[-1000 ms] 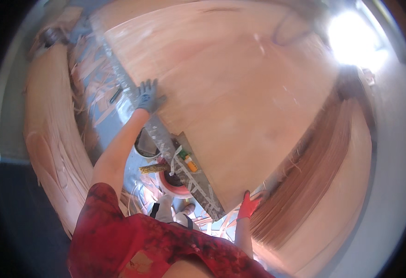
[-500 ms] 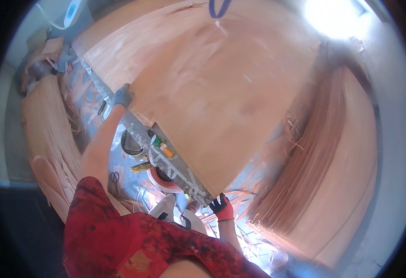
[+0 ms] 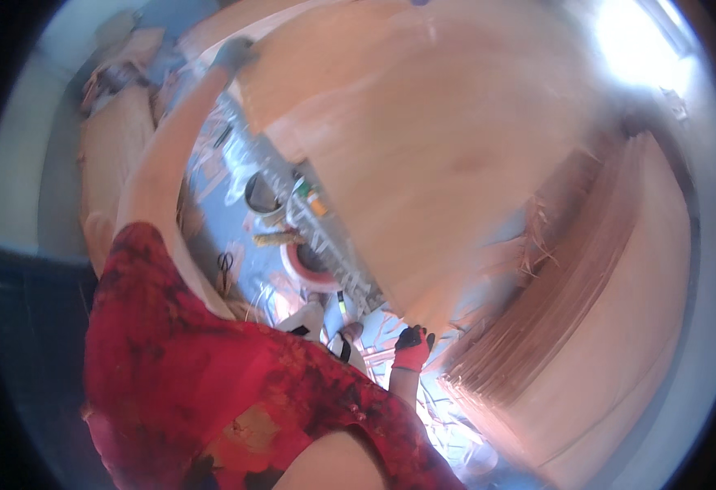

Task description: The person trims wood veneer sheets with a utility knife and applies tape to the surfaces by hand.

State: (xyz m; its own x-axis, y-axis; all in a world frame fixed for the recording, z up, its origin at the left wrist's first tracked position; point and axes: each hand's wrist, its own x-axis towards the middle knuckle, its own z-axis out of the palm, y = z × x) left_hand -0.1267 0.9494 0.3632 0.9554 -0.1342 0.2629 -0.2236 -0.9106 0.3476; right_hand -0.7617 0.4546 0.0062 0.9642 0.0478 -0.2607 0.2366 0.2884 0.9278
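Note:
A large, thin tan wood veneer sheet [image 3: 423, 163] lies spread out before me, over other sheets on a grey bench [image 3: 337, 249]. My left hand [image 3: 233, 55], in a grey-blue glove and blurred, is stretched far forward and closed at the sheet's far left edge. Down at the near corner, my right hand [image 3: 413, 347], gloved in red and black, pinches the sheet's edge. Beside the sheet on the bench rim sits a small green and orange-yellow item [image 3: 313, 198], its kind unclear.
A tall stack of veneer sheets [image 3: 554, 269] stands at right, another pile [image 3: 117, 139] at left. Below the bench rim are a round container [image 3: 262, 194], a straw-coloured brush-like bundle [image 3: 278, 238], a red-rimmed ring [image 3: 307, 273] and scissors [image 3: 225, 263]. Veneer scraps litter the floor.
My left hand has moved farther forward along the left side. My right hand has shifted slightly right and up with the sheet's near corner, which has moved off the bench corner. The view has shifted.

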